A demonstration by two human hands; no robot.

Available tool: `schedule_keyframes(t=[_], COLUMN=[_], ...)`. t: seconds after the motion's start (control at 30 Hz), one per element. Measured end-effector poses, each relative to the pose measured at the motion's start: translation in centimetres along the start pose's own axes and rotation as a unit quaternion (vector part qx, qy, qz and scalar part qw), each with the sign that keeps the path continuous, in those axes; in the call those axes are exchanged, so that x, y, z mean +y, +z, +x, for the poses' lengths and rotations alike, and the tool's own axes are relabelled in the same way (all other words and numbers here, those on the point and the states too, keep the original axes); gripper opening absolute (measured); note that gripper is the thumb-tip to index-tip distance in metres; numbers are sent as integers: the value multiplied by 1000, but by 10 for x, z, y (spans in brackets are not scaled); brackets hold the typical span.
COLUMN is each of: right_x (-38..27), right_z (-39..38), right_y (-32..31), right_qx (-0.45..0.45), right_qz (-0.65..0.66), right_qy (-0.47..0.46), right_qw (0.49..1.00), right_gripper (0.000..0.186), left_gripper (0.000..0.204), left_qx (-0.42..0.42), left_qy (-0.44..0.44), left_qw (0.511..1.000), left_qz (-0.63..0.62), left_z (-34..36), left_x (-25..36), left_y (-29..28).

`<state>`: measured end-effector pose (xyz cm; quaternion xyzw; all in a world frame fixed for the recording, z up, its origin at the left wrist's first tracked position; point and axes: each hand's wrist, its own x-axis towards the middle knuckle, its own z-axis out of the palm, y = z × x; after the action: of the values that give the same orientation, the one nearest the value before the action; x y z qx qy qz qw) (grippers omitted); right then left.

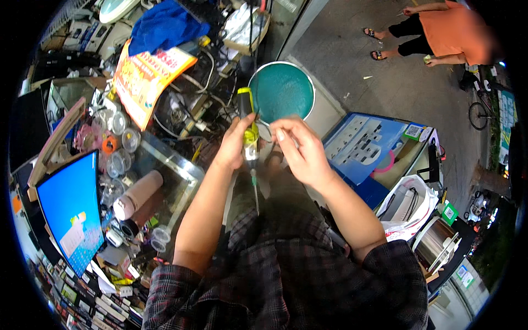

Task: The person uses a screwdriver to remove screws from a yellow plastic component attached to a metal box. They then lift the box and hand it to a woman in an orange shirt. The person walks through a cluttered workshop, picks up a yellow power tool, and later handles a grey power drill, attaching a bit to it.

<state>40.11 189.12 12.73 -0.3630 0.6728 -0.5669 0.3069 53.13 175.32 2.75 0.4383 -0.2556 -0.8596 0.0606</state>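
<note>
My left hand [235,144] is closed around a yellow-and-black electric screwdriver [251,135]. Its long thin bit points down toward my lap. Just to the right, my right hand [300,148] is curled with thumb and fingers drawn together, apart from the tool. Whatever sits in those fingers, if anything, is too small to make out. Beyond both hands is a round teal surface [283,93] with a white rim, like a stool top or a basin.
On the left, a cluttered glass counter [187,179] carries plastic tubs, cables, a pink bottle [137,194] and a lit monitor [74,212]. A blue-topped case [357,143] and a white bag [406,201] stand right. A person in orange [454,33] is at the far right.
</note>
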Motion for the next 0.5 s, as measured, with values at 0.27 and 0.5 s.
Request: schedule_keyframes(t=[0.27, 0.5], right_x=[79, 137], right_z=[3, -7], right_y=[48, -10], right_qx=[-68, 96], right_qz=[107, 217], right_qy=[166, 185], right_qw=[978, 954], right_gripper=[21, 20], left_gripper=[46, 53], left_qx=[27, -98], left_qy=[-181, -290], left_qw=[976, 864], left_qz=[119, 398], left_z=[51, 25], left_x=[-56, -92], left_y=[-68, -69])
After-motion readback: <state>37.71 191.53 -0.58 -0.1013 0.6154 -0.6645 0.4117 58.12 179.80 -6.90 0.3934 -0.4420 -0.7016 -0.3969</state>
